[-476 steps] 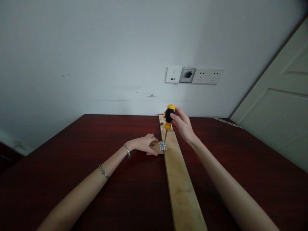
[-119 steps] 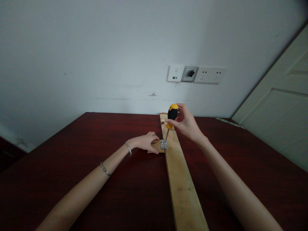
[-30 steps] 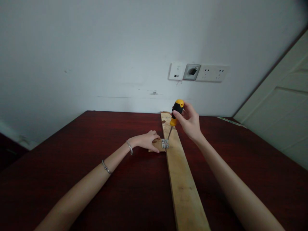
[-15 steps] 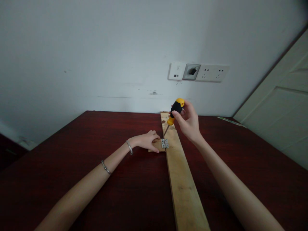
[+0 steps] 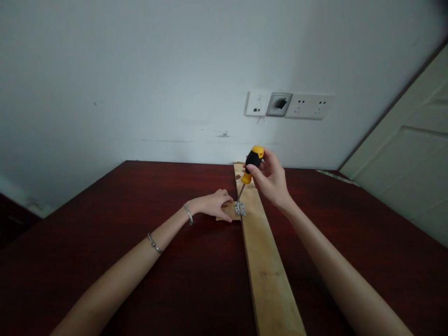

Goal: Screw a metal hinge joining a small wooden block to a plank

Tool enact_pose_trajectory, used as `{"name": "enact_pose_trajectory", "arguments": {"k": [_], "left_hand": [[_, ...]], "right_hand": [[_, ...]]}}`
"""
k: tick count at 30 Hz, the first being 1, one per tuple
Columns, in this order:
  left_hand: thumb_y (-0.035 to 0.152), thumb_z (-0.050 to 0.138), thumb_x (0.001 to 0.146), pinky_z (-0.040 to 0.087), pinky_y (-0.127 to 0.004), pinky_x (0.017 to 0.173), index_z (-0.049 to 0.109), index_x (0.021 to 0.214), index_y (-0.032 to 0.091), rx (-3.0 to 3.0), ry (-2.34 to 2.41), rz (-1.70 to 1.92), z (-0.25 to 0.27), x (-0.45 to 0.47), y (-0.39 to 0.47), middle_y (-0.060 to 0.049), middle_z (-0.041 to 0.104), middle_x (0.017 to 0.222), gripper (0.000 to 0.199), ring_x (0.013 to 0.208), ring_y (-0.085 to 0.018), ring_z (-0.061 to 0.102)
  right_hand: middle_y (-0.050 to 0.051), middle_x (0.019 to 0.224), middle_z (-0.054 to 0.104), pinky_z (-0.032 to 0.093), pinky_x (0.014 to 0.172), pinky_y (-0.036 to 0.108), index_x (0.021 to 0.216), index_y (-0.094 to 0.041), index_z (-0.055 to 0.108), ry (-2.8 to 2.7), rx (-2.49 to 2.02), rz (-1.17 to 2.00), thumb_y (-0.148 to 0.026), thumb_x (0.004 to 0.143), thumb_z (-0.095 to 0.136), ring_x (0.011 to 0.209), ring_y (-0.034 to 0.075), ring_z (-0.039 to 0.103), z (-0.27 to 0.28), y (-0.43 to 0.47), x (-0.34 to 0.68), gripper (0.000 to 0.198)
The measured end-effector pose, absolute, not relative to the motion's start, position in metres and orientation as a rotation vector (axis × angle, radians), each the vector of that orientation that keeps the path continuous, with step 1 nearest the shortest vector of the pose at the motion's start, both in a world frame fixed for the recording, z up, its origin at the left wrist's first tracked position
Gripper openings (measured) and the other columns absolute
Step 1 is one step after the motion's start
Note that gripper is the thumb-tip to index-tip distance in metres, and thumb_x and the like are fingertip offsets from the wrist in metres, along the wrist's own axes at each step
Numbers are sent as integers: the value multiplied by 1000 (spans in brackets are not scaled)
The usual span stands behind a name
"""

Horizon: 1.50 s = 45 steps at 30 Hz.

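Note:
My right hand (image 5: 271, 177) is closed around the black and yellow handle of a screwdriver (image 5: 254, 161). Its shaft slants down to the left, and the tip meets the upper part of a small metal hinge (image 5: 240, 208); whether it sits in a screw is too small to tell. The hinge lies across the seam between a short wooden block (image 5: 229, 212) and a long wooden plank (image 5: 268, 266). With thumb and fingers on opposite edges, my left hand (image 5: 217, 205) grips the block against the plank's left side.
The dark red tabletop (image 5: 168, 284) bears the plank, which runs from the near edge to the wall (image 5: 157, 84). Sockets and switches (image 5: 310, 106) are set in that wall. A white panelled door (image 5: 416, 154) stands at the right.
The screwdriver's handle and my right hand have shifted slightly left and down, with the tip staying near the hinge. My left hand and the wood have kept their place.

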<state>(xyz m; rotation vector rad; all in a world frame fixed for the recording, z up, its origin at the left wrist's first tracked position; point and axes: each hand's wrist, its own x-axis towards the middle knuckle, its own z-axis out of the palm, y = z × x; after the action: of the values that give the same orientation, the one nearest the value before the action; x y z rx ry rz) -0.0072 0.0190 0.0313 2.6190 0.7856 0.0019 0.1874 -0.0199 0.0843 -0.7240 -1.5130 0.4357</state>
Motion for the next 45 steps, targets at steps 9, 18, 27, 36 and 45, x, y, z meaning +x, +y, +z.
{"name": "enact_pose_trajectory", "arguments": {"k": [9,18,27,36,45], "left_hand": [[61,67,68,40,-32,87,54,117,18,2614,789,-14,33,-7,19,-7,46,108,66,100,-23,45],[60,67,68,39,-32,87,54,118,19,2612,809,-40,35,-7,18,-7,46,109,66,102,-24,45],[60,67,68,38,-33,89,54,120,19,2618,809,-12,32,-7,19,-7,46,110,68,103,-24,45],[59,68,67,38,-33,88,55,118,18,2636,802,-10,34,-6,18,-7,48,107,66,100,-24,45],[61,67,67,38,-32,85,56,116,19,2655,799,13,31,-6,20,-6,49,104,66,98,-24,45]], "right_hand": [[5,114,56,57,84,36,118,-30,49,-1496,-705,463,-37,79,66,101,20,61,83,-20,187,43],[6,117,57,56,83,35,121,-29,48,-1540,-761,405,-38,80,64,103,20,60,83,-20,186,45],[6,113,60,57,85,37,120,-29,51,-1534,-750,424,-38,79,66,102,21,61,84,-22,186,45],[6,123,59,54,92,41,126,-30,51,-1565,-725,471,-38,81,64,109,22,61,86,-25,185,48],[7,125,60,56,91,40,130,-28,49,-1564,-728,523,-39,82,63,110,23,61,88,-30,182,52]]}}
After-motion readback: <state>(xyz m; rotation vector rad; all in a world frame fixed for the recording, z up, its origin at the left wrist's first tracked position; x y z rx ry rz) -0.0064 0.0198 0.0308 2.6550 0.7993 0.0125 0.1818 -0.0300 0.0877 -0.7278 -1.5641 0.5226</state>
